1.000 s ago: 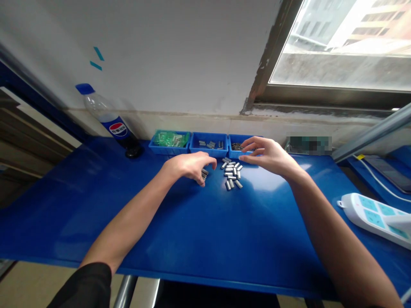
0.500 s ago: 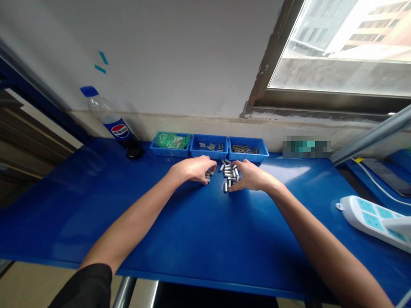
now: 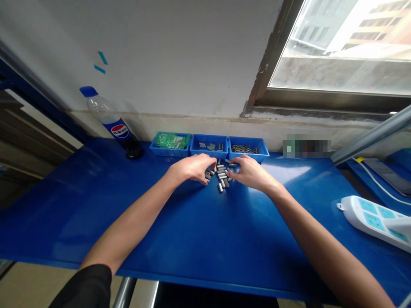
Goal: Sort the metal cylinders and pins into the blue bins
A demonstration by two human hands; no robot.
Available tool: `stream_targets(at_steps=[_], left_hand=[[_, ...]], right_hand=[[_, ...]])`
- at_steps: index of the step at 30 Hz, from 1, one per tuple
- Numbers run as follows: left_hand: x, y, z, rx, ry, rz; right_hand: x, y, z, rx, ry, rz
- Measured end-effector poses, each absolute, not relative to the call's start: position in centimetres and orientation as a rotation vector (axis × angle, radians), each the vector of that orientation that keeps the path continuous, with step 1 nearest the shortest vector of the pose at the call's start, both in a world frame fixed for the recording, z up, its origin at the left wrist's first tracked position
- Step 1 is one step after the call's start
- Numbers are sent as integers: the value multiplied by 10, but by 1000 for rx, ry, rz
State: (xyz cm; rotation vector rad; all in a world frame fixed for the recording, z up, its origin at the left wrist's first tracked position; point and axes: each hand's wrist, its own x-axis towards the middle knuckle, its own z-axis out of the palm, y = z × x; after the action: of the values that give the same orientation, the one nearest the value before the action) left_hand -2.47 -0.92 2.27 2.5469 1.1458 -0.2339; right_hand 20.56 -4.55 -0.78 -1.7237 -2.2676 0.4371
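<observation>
A loose pile of short silvery metal cylinders (image 3: 221,175) lies on the blue table (image 3: 205,239), between my two hands. My left hand (image 3: 195,167) is cupped at the pile's left edge, thumb and fingers apart, with several cylinders inside the curve. On the opposite side, my right hand (image 3: 247,172) has its fingers spread and bent, the tips touching or very near the outer cylinders. Just behind the pile stands a blue bin (image 3: 209,155) with more such cylinders. The bin to its right (image 3: 248,157) holds thin metal screws or pins, heaped together.
At the left of the row, another blue bin (image 3: 170,152) contains a green plastic bag (image 3: 171,140). A cola bottle (image 3: 118,128) stands by the wall. A white power strip (image 3: 369,216) lies at the right. Behind the bins rises the wall (image 3: 167,64).
The pile has shifted left toward my left hand and become more bunched. My right hand has moved slightly left, its fingers spreading. My left hand stays nearly in place.
</observation>
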Motion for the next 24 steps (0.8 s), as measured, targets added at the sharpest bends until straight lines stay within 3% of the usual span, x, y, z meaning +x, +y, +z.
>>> stream_targets(at_steps=[16, 24], left_hand=[[-26, -13, 29, 2560, 1184, -297], [-26, -12, 27, 2541, 1121, -159]], right_hand=[[197, -39, -33, -1573, -2194, 519], [196, -39, -27, -1512, -2187, 491]])
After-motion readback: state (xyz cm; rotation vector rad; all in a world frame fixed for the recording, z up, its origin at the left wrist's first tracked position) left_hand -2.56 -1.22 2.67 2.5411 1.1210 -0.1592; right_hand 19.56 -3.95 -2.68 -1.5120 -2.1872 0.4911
